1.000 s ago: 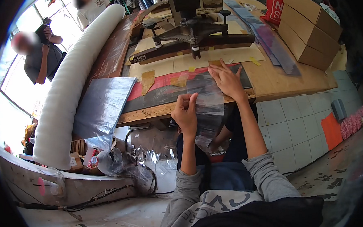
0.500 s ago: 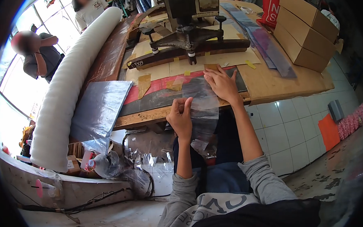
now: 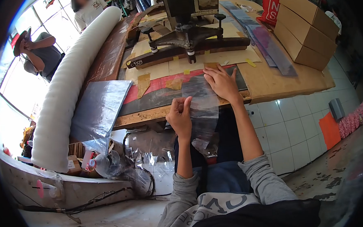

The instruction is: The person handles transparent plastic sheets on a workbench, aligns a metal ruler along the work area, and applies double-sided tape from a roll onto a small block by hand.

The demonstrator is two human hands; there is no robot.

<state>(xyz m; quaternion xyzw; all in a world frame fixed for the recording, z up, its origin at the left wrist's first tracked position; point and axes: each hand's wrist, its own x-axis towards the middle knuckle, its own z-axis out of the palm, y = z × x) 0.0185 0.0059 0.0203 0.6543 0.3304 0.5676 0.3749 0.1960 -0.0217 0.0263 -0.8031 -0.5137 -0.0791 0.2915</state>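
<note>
A clear plastic sheet (image 3: 204, 112) hangs over the near edge of the worktable, its upper part lying on the dark work surface. My left hand (image 3: 179, 115) is closed, thumb against the curled fingers, pinching the sheet's left edge. Flat on the sheet's upper right, my right hand (image 3: 222, 83) has its fingers stretched out near a piece of brown tape (image 3: 211, 66). Just beyond my hands stands a press with a long dark bar (image 3: 194, 50) above a pale board (image 3: 167, 69). More brown tape (image 3: 144, 85) sticks to the red and black strip on the left.
A stack of clear plastic sheets (image 3: 101, 103) lies at the table's left, beside a long white foam roll (image 3: 75, 86). Cardboard boxes (image 3: 306, 31) and bluish plastic strips (image 3: 264, 45) are on the right. A person (image 3: 43, 53) stands beyond the roll.
My hands and the clear sheet stay almost where they were. Beyond the foam roll, the person has raised their hands to a dark hat in front of the head.
</note>
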